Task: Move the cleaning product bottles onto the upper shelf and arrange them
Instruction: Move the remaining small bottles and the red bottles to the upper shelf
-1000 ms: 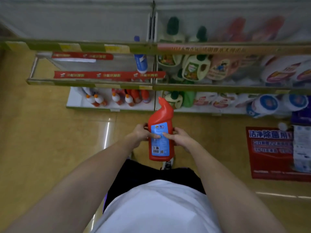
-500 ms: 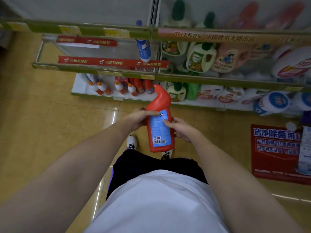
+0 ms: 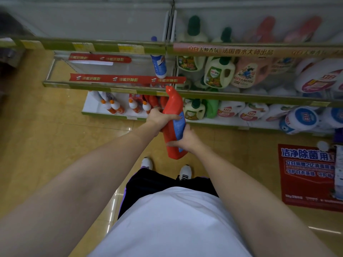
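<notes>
A red angled-neck cleaner bottle (image 3: 171,125) with a blue label is held in front of the shelves, neck pointing up toward the shelf rail. My left hand (image 3: 159,118) grips its upper body from the left. My right hand (image 3: 186,140) grips its lower body from the right. On the bottom shelf (image 3: 96,110) stand white bottles with orange caps (image 3: 113,106) and more red bottles (image 3: 154,101). A blue-and-white bottle (image 3: 157,65) stands at the right end of the upper left shelf (image 3: 104,86), which is otherwise bare.
The right shelving bay holds green-capped detergent jugs (image 3: 219,73), pink jugs and large white tubs (image 3: 300,119). A red floor sticker (image 3: 306,175) lies at the right. My shoes (image 3: 184,172) stand on the tan tiled floor close to the shelf base.
Both hands have carried the red bottle up and forward toward the shelves. It has turned so its label faces right, and my right hand has slid lower on it.
</notes>
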`<state>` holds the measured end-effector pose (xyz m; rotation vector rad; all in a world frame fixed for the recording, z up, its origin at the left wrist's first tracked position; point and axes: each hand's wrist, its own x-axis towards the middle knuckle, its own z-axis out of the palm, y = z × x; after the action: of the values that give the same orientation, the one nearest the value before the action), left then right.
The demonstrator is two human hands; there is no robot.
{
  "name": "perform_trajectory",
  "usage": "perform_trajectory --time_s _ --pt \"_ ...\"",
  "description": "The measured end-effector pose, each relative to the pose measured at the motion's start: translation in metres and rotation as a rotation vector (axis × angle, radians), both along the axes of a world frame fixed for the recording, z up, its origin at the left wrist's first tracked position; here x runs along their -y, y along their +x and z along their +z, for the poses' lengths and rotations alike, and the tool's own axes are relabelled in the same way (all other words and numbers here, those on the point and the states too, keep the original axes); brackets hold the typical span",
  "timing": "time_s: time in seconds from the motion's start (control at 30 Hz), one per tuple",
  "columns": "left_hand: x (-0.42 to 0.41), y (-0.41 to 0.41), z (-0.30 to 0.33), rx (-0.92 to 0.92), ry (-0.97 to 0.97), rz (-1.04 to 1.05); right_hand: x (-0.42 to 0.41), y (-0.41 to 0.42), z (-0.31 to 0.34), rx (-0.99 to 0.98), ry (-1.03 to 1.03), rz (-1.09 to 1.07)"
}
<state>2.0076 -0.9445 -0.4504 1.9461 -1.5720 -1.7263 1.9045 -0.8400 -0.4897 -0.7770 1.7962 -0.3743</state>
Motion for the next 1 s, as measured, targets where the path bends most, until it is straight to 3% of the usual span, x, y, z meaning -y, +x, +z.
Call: perform_trajectory --time_s 0.2,0.3,0.4,0.5,0.63,0.83,1.0 --pt "0.007 -0.023 0.024 0.065 0.023 -0.012 0.013 0.003 0.008 -0.252 -0.101 -0.08" --pt "0.013 -0.025 0.029 0.052 0.107 -0.097 0.012 -0.012 0.012 -0.147 -0.073 -0.058" --pt "0.017 -0.024 0.03 0.019 0.152 -0.127 0.008 -0.021 0.014 0.076 -0.047 -0.125" --pt "0.018 -0.021 0.026 -0.098 0.23 -0.042 0.003 -0.025 0.019 0.345 -0.027 -0.168" --pt "0.021 -0.015 0.016 -0.278 0.288 0.139 -0.001 -0.027 0.021 0.543 0.015 -0.191" --pt "0.031 -0.019 0.013 -0.185 0.172 0.243 0.002 -0.025 0.021 0.646 0.029 -0.275" --pt "0.038 -0.022 0.011 -0.126 0.092 0.339 0.009 -0.024 0.023 0.601 -0.004 -0.335"
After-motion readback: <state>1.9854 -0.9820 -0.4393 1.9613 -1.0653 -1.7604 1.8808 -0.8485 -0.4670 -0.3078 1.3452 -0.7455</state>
